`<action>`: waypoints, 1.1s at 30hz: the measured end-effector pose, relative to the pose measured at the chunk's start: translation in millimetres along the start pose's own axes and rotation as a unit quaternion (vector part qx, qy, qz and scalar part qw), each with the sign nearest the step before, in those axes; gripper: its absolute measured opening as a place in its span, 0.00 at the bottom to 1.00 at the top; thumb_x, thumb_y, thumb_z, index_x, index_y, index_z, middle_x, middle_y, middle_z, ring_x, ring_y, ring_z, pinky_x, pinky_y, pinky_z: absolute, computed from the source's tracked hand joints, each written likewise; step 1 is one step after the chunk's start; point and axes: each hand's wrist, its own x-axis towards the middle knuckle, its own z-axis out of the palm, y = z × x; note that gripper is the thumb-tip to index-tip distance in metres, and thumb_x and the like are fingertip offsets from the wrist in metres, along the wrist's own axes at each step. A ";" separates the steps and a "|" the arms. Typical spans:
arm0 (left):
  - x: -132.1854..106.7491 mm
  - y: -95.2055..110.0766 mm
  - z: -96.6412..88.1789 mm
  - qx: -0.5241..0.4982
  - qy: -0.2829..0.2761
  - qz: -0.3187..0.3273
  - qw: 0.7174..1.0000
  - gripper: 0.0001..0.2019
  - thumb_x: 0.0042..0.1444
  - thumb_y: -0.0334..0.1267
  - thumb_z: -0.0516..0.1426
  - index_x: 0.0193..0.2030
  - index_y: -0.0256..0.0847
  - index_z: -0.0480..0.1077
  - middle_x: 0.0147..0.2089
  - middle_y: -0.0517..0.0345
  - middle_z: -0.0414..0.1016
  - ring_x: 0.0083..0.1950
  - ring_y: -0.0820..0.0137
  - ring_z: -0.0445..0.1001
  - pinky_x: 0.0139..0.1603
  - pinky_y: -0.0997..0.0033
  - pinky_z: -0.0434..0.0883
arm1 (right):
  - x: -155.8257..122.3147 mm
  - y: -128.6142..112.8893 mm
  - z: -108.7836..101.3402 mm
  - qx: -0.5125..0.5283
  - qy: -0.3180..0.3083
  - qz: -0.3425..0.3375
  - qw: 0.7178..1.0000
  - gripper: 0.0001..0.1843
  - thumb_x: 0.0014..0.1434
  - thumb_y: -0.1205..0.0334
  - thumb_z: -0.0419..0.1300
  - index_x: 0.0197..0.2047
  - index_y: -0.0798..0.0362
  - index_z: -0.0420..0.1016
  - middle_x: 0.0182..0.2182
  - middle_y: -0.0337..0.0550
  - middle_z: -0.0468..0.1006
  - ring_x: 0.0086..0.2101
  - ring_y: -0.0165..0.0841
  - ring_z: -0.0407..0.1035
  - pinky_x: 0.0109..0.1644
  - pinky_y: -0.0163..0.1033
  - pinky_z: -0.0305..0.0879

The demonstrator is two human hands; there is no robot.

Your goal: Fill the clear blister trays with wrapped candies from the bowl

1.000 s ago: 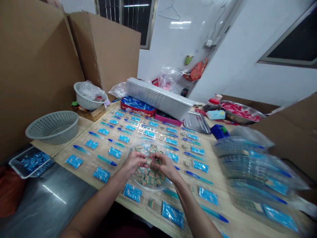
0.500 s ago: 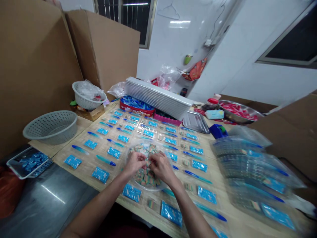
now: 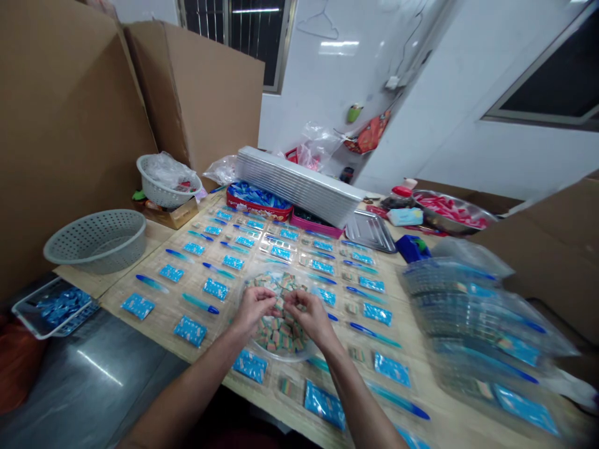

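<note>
Over a clear tray (image 3: 281, 357) of striped cubes (image 3: 281, 333), left hand (image 3: 253, 310) and right hand (image 3: 311, 315) curl fingers (image 3: 270, 297), grasp unclear.

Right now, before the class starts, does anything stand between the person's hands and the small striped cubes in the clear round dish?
Nothing visible does. The left hand and right hand are directly over the small striped cubes, inside the rim of the clear round dish, with no object between them.

Tall cardboard boxes (image 3: 206, 93) stand beside a barred window (image 3: 238, 37) in a glossy white wall (image 3: 304, 93) reflecting a ceiling light.
</note>
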 end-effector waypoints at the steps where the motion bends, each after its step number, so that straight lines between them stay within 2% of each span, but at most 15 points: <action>1: -0.5 -0.4 0.3 -0.009 -0.004 -0.001 1.000 0.15 0.34 0.38 0.67 0.29 0.33 0.71 0.23 0.61 0.73 0.20 0.71 0.74 0.26 0.71 0.73 | 0.6 -1.4 0.6 0.002 0.005 -0.006 1.000 0.04 0.49 0.64 0.56 0.26 0.54 0.70 0.21 0.37 0.71 0.25 0.30 0.65 0.31 0.34 0.60; 7: -2.2 -4.5 1.8 -0.023 -0.012 0.006 1.000 0.16 0.32 0.38 0.68 0.28 0.33 0.71 0.23 0.60 0.73 0.21 0.71 0.73 0.26 0.70 0.73 | 1.4 -8.7 -0.1 -0.054 0.000 -0.029 0.998 0.06 0.51 0.64 0.54 0.26 0.53 0.71 0.22 0.38 0.72 0.27 0.32 0.66 0.33 0.36 0.61; 9: -3.0 -5.9 3.1 -0.026 -0.002 0.008 1.000 0.17 0.30 0.37 0.68 0.28 0.33 0.71 0.22 0.61 0.73 0.22 0.72 0.72 0.25 0.72 0.72 | -1.3 -9.8 0.8 -0.103 0.012 -0.062 0.993 0.06 0.53 0.62 0.56 0.30 0.53 0.73 0.28 0.42 0.74 0.31 0.34 0.68 0.36 0.38 0.62; 12: -4.3 -6.7 5.5 -0.022 0.023 0.017 0.999 0.16 0.32 0.35 0.67 0.31 0.33 0.71 0.22 0.61 0.72 0.22 0.73 0.71 0.23 0.75 0.69 | -6.6 -10.1 4.9 -0.225 0.038 -0.139 0.964 0.14 0.51 0.60 0.61 0.43 0.52 0.75 0.41 0.49 0.74 0.42 0.41 0.67 0.46 0.45 0.60; 14: -5.4 -6.2 7.1 -0.003 0.037 0.035 0.999 0.17 0.34 0.33 0.66 0.34 0.33 0.71 0.21 0.62 0.72 0.22 0.73 0.70 0.24 0.76 0.67 | -9.0 -9.2 8.9 -0.300 0.044 -0.172 0.937 0.19 0.50 0.62 0.62 0.47 0.52 0.74 0.44 0.50 0.73 0.45 0.44 0.65 0.50 0.49 0.57; 17: -7.9 -4.8 9.0 0.053 0.038 0.068 0.996 0.16 0.38 0.30 0.64 0.37 0.34 0.71 0.22 0.62 0.73 0.25 0.73 0.72 0.27 0.76 0.67 | -9.4 -6.6 14.6 -0.347 0.055 -0.193 0.916 0.15 0.50 0.67 0.60 0.43 0.52 0.75 0.41 0.48 0.75 0.43 0.42 0.65 0.52 0.50 0.55; 21: -11.6 -7.8 11.1 0.124 0.041 0.103 0.986 0.15 0.42 0.30 0.62 0.40 0.35 0.70 0.25 0.60 0.74 0.28 0.70 0.74 0.32 0.75 0.69 | -8.0 -1.9 19.3 -0.338 0.053 -0.207 0.917 0.08 0.53 0.71 0.57 0.35 0.51 0.75 0.36 0.45 0.77 0.40 0.39 0.67 0.54 0.49 0.53; 26: -10.0 -17.2 10.5 0.142 0.053 0.136 0.979 0.18 0.45 0.30 0.60 0.46 0.36 0.68 0.27 0.60 0.74 0.30 0.71 0.74 0.34 0.75 0.69 | -10.5 0.5 18.1 -0.331 0.054 -0.190 0.923 0.09 0.55 0.70 0.57 0.38 0.52 0.75 0.38 0.46 0.77 0.41 0.39 0.67 0.56 0.50 0.51; 28: -7.2 -15.7 7.3 0.136 0.043 0.121 0.982 0.21 0.45 0.28 0.59 0.48 0.36 0.66 0.25 0.63 0.72 0.29 0.72 0.73 0.32 0.76 0.68 | -11.4 -3.9 11.7 -0.320 0.031 -0.185 0.929 0.15 0.54 0.69 0.58 0.45 0.52 0.74 0.42 0.47 0.75 0.44 0.41 0.66 0.54 0.50 0.53; 30: -4.1 -9.7 2.4 0.123 0.006 0.075 0.990 0.25 0.42 0.25 0.58 0.50 0.37 0.63 0.24 0.66 0.70 0.27 0.73 0.72 0.29 0.77 0.67 | -10.9 -12.4 2.6 -0.307 -0.027 -0.191 0.932 0.23 0.52 0.70 0.58 0.52 0.52 0.70 0.47 0.49 0.73 0.47 0.42 0.64 0.52 0.48 0.55; 33: -0.3 2.7 -5.1 0.100 -0.082 -0.018 0.991 0.29 0.38 0.23 0.57 0.51 0.39 0.61 0.25 0.67 0.71 0.23 0.74 0.70 0.25 0.77 0.66 | -7.1 -26.1 -9.0 -0.293 -0.133 -0.212 0.923 0.23 0.51 0.74 0.57 0.51 0.49 0.71 0.47 0.46 0.73 0.47 0.40 0.64 0.50 0.44 0.57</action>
